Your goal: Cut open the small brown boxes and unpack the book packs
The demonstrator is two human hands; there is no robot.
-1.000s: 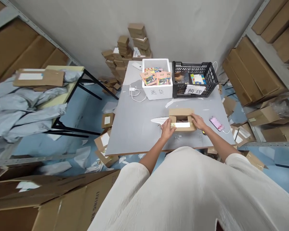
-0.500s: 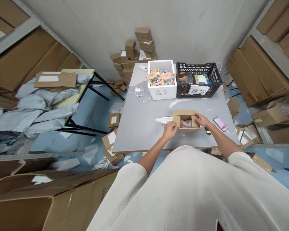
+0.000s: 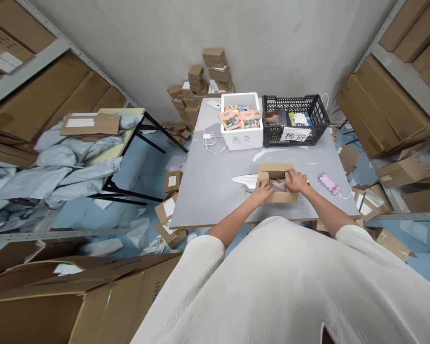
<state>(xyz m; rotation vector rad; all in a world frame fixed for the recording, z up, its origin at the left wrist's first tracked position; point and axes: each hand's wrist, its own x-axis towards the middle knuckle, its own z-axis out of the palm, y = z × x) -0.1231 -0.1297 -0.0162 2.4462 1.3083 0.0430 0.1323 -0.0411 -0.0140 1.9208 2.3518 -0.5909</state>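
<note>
Straight ahead, a white foam bin (image 3: 242,141) filled with pink-covered booklets (image 3: 230,120) stands at the far side of the grey surface (image 3: 208,181), with a black plastic crate (image 3: 271,136) just beside it; a sheet of paper with writing (image 3: 295,134) hangs on the crate's front. A white plug with a cable (image 3: 207,136) lies left of the bin, and a blurred pink object (image 3: 328,183) lies to the right. A pale paper piece (image 3: 245,180) lies just left of the work, and a small yellow item (image 3: 308,182) shows partly behind the right hand (image 3: 296,181). Small boxes (image 3: 218,74) are piled near the wall, while grey parcels (image 3: 71,177) crowd a side table. Nothing stands between the hands and the carton.

That small brown carton (image 3: 285,197) sits open near the surface's front edge, its far flap up and its near flap folded toward the person. Inside, something pinkish in shiny wrap (image 3: 278,183) shows in part.

The carton lies between the two hands. The left hand (image 3: 263,192) curls over its left side, fingers at the opening; the right hand's fingers rest on its right end. Whether either grips carton or contents, I cannot tell.
</note>
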